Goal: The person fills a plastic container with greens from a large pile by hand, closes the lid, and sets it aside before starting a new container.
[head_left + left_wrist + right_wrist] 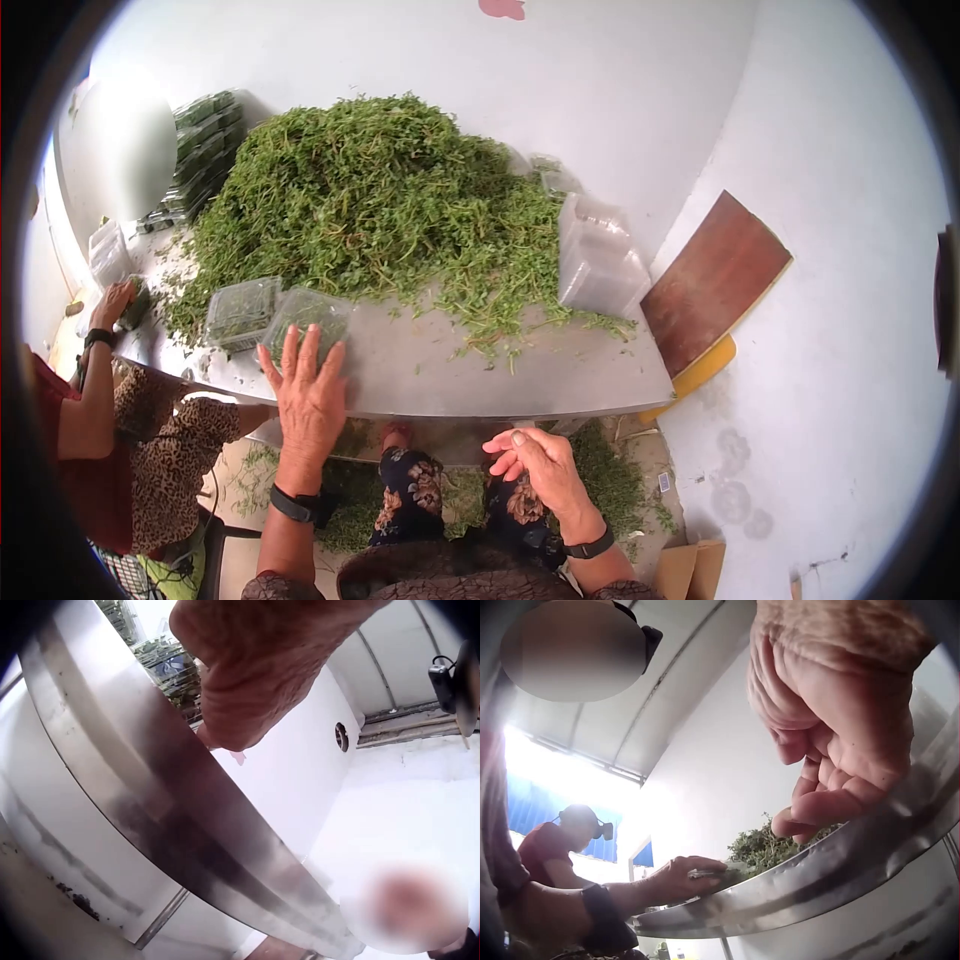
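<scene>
My left hand lies with straight, spread fingers on a clear plastic box at the table's front edge. Greens show through the box, and the hand covers its near part. Close on its left stands another clear box with greens inside. Behind both rises a large heap of leafy green stems. My right hand hovers just in front of the table edge, its fingers loosely bent. In the right wrist view this hand holds nothing, palm and fingers showing beside the metal rim.
Nested clear containers stand right of the heap; filled boxes are stacked at back left. Another person's hand works at the left end of the metal table. A brown board leans right. Greens lie below the table.
</scene>
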`<state>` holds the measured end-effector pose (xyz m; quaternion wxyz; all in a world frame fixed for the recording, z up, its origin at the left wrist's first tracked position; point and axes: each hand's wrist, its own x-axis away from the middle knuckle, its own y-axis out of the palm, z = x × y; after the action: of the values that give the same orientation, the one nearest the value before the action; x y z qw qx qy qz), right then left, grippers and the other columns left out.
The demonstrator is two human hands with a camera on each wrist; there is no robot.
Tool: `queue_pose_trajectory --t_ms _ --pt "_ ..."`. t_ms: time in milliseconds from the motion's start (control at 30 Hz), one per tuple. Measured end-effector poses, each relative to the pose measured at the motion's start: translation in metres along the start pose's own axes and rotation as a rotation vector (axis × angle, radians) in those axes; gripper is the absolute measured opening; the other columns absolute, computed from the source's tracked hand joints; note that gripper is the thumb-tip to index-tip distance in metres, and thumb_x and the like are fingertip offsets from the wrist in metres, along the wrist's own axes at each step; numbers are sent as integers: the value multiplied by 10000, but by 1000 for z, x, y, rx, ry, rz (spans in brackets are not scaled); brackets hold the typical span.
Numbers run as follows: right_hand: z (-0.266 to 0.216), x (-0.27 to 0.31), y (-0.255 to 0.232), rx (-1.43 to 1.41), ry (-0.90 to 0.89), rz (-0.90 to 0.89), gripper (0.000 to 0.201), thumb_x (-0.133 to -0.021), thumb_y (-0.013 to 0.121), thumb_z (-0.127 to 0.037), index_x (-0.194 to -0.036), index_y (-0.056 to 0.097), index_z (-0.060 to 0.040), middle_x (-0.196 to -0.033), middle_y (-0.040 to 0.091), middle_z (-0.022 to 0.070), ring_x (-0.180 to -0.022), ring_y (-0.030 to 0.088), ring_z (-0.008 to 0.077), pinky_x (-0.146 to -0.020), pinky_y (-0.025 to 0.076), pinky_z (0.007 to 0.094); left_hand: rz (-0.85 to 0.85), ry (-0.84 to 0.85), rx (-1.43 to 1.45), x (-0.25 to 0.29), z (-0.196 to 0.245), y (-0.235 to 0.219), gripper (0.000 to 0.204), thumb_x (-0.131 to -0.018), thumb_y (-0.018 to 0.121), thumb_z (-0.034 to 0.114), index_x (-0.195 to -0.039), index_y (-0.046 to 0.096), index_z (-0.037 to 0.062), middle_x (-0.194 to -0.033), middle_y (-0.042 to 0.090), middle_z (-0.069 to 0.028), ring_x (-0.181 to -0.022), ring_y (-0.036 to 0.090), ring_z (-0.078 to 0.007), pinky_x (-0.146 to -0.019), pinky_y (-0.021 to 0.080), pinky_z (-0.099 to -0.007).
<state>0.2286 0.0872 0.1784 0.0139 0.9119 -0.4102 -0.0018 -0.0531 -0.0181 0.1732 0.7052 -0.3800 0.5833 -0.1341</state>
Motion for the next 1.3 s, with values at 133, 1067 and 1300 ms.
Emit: queue_pose_trajectory --t_ms 133,1067,1300 --pt "-16 1 -16 229 -110 54 270 -977 480 -176 -1015 645 36 -912 685 97 -712 650 131 -610 510 239 41 -46 -79 -15 -10 12 465 -676 703 53 -1131 627 114 -1376 452 -147 -1349 323 -356 -1130 76 -600" --pt "-97 -169 -147 1502 -698 330 137 -774 600 -29 -888 676 -27 -880 669 117 -843 610 310 -735 507 407 99 56 302 -5 15 29 185 -733 567 -47 -900 636 -10 -1199 606 -135 -1254 484 -304 -1114 224 -552" --pt "-102 -173 -154 1499 -723 186 108 -754 566 3 -821 649 -11 -815 645 139 -799 609 329 -698 504 428 90 46 301 -5 15 29 181 -717 564 -40 -882 631 -10 -1124 629 -132 -1198 529 -296 -1104 238 -566"
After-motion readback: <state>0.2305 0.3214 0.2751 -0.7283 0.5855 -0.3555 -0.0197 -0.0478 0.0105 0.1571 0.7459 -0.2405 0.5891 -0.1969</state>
